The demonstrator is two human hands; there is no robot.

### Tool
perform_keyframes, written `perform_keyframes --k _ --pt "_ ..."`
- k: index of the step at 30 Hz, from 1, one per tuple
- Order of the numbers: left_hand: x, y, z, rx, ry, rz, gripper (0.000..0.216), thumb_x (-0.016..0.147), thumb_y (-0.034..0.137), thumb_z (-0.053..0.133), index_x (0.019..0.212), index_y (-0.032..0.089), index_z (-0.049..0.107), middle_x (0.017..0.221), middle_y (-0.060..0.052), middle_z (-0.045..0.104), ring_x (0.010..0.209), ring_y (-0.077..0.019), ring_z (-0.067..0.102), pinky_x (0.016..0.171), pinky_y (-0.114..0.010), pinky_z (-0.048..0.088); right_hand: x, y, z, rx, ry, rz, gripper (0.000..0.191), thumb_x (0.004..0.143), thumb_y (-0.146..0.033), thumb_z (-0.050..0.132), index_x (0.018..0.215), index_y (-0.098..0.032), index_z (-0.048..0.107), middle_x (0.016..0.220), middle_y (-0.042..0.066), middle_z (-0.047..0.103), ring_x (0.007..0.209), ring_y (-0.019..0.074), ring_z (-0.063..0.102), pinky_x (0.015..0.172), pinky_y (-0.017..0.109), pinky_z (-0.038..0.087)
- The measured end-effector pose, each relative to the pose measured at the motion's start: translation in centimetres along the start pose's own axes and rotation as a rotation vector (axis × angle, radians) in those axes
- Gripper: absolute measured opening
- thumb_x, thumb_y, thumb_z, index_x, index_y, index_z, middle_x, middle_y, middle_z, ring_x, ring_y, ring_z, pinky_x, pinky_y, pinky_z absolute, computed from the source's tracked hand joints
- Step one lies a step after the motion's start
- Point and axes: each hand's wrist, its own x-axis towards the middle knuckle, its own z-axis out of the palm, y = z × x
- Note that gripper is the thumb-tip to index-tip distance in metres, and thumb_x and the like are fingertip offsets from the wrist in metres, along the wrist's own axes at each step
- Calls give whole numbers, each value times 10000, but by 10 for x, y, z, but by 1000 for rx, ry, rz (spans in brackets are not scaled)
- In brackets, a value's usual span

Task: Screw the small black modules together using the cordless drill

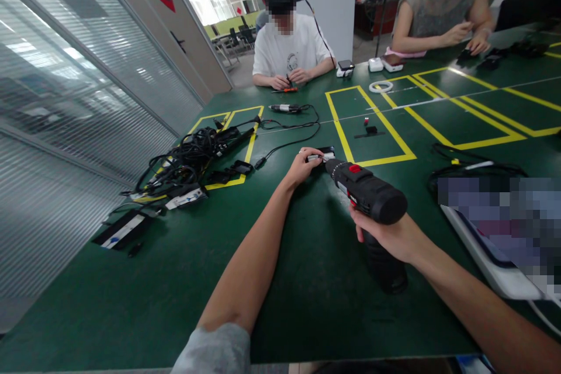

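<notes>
In my right hand (385,234) is a black cordless drill (368,190) with a red switch on top, its fingers wrapped round the grip. The drill's chuck points away from me and to the left, its tip at a small black and white box-like piece (326,151) on the table. My left hand (304,165) grips that piece from its left side, fingers bent over it. Whether the bit touches the piece, I cannot tell. The drill's battery end hangs low over the green table (315,304).
Tangled black cables and adapters (205,149) lie to the left, a black power adapter (123,229) nearer. A pen-like electric tool (286,108) lies farther back. Right are a white-edged device (486,257) and cables. Two people sit across; one handles something by an orange-handled tool (287,90).
</notes>
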Motion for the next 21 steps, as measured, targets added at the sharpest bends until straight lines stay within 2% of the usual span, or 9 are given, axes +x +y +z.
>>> perform_keyframes --k 5,8,14,21 --pt "0 -1 1 -11 4 11 202 790 249 584 955 181 680 1031 -55 597 1034 -205 532 977 -344 393 1 2 1 -5 -5 -2 108 813 -280 552 749 -200 583 611 -12 593 577 160 598 627 316 506" --pt "0 -1 2 -4 8 18 203 788 240 582 952 172 678 1017 -59 595 1034 -205 530 975 -343 392 2 1 1 -16 12 8 78 797 -263 557 818 -197 591 596 -20 585 567 164 599 620 314 503" --pt "-1 2 2 7 10 11 209 801 237 565 972 177 670 1047 -62 597 1062 -207 523 995 -347 388 3 1 2 -17 37 7 289 773 -260 574 1055 -194 575 621 -24 608 567 183 624 598 318 502" --pt "-1 0 2 2 14 18 208 799 222 554 963 176 674 1036 -61 604 1065 -205 523 1006 -348 377 3 4 0 -16 15 -1 258 789 -278 571 1030 -187 582 632 -18 617 580 178 629 609 313 504"
